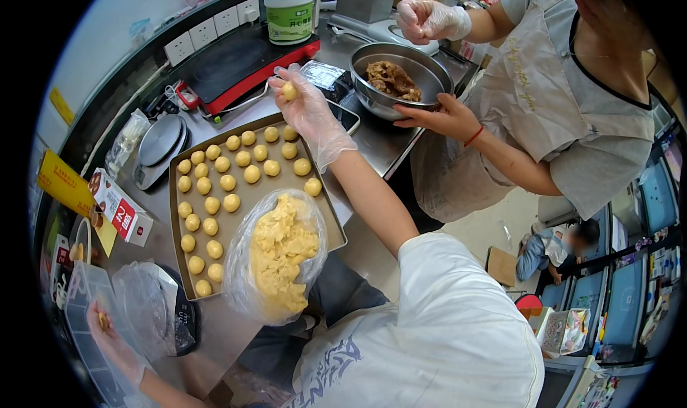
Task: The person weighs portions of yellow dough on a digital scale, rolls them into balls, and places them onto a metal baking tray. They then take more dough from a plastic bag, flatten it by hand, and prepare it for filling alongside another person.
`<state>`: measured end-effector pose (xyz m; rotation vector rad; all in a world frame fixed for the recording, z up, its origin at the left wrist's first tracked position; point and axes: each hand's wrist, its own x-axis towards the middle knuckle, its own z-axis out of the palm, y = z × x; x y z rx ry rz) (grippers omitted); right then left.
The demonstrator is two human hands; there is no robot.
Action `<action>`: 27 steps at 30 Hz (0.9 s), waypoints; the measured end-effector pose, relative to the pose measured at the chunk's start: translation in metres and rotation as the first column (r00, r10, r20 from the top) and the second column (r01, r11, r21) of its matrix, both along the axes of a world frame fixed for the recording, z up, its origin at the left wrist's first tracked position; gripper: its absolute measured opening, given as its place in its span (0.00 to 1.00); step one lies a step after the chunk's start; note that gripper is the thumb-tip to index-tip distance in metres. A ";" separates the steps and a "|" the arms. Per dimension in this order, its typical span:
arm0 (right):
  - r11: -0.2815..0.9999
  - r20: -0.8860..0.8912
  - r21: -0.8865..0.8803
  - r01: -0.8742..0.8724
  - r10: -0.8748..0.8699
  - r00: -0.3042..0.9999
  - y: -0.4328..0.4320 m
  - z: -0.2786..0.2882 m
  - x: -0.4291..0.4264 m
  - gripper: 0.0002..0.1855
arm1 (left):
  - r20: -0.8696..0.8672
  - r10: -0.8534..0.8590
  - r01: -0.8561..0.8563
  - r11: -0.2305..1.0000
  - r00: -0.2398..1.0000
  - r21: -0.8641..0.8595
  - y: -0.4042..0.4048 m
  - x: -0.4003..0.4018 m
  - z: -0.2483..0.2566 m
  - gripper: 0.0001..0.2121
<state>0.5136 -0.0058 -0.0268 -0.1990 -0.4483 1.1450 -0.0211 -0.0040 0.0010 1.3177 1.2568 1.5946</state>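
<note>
My right hand (316, 113), in a clear plastic glove, holds a yellow dough ball (289, 91) over the far right corner of the baking tray (279, 185). Rows of similar dough balls (227, 182) sit on that tray. A mass of crumbly yellow dough (284, 252) in a clear plastic bag (241, 279) rests across the tray's near edge. At the lower left, my gloved left hand (110, 333) holds a small brownish lump (102, 320), too small to identify, beside a clear plastic divided box (86, 295).
A co-worker's bare hand (445, 115) steadies a steel bowl (370, 99) of brown filling (393, 81); their gloved hand (429, 22) is above it. Behind the tray stand an induction cooker (231, 64) and a green tub (290, 19). A bag-covered scale (185, 322) lies left. Another person (555, 247) is low in the background.
</note>
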 end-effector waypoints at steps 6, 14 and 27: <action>1.000 -0.070 -0.011 -0.028 0.027 0.997 0.001 0.000 -0.001 0.18 | -0.022 -0.017 0.016 0.999 1.000 -0.038 0.001 -0.003 0.001 0.14; 0.998 0.125 -0.014 0.065 -0.062 0.990 -0.002 0.007 -0.011 0.21 | 0.020 -0.005 0.005 1.000 1.000 -0.024 0.002 0.000 0.002 0.14; 0.945 -0.161 -0.187 -0.267 0.239 0.958 -0.004 -0.007 0.013 0.10 | -0.044 0.013 -0.012 1.000 0.999 0.009 -0.005 0.006 0.005 0.14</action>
